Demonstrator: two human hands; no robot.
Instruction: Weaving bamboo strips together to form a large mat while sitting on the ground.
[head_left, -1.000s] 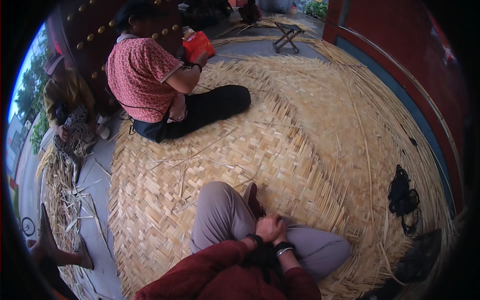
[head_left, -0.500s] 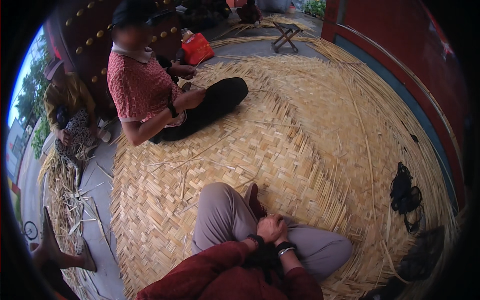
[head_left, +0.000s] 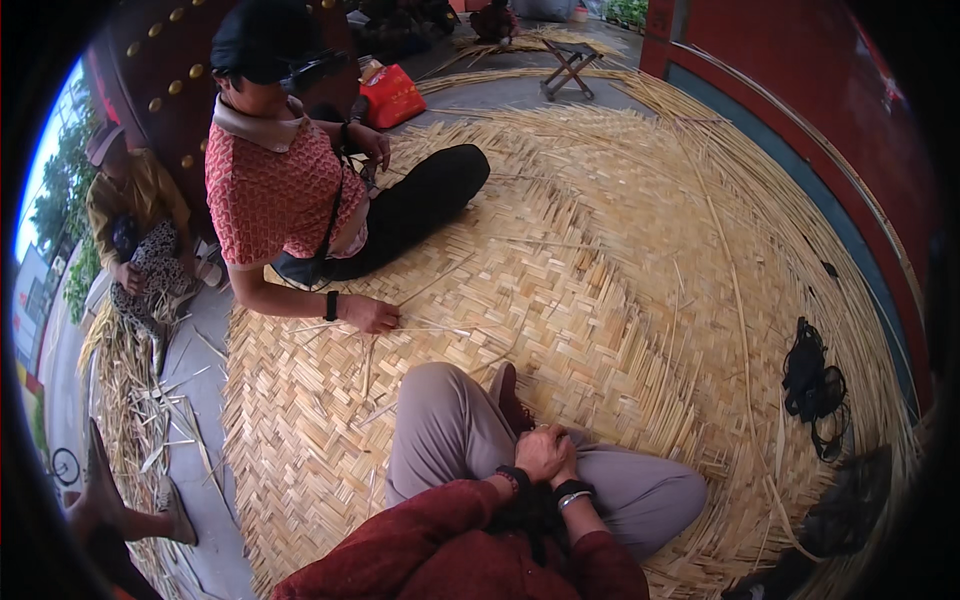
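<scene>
The left hand (head_left: 536,458) and the right hand (head_left: 566,467) rest together between the bent legs (head_left: 440,425) — how their fingers stand, I cannot tell. The woven mat (head_left: 560,310) lies beneath; farther, on the left, a co-worker's hand (head_left: 369,314) is low over it.

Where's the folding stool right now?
In the head view, at the top and right of centre: the stool stands beyond the mat, right of the red bag.

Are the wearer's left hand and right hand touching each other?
Touching. The head view shows the left hand lying against the right hand, with no gap.
</scene>
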